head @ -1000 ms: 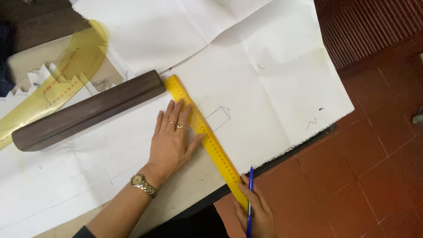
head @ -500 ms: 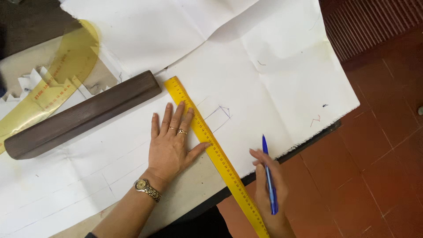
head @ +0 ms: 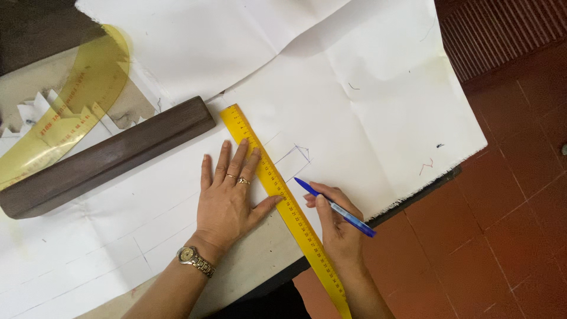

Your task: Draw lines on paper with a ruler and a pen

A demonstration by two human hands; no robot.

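My left hand (head: 227,198) lies flat with fingers spread on the white paper (head: 354,106), its thumb and fingertips pressing against a long yellow ruler (head: 283,201) that runs diagonally toward the table's near edge. A wristwatch sits on that wrist. My right hand (head: 336,227) is on the ruler's right side and grips a blue pen (head: 333,207), whose tip rests on the paper close to the ruler's edge, just below a small pencilled house-like outline (head: 298,155).
A dark wooden bar (head: 106,159) lies on the paper to the left of the ruler. A translucent yellow curved ruler (head: 71,112) rests at the far left over jagged paper pieces. Red floor tiles (head: 502,236) lie beyond the table's right edge.
My right hand has come up from below the table edge onto the paper, bringing the pen tip to the ruler's edge. My left hand stays pressed on the ruler.
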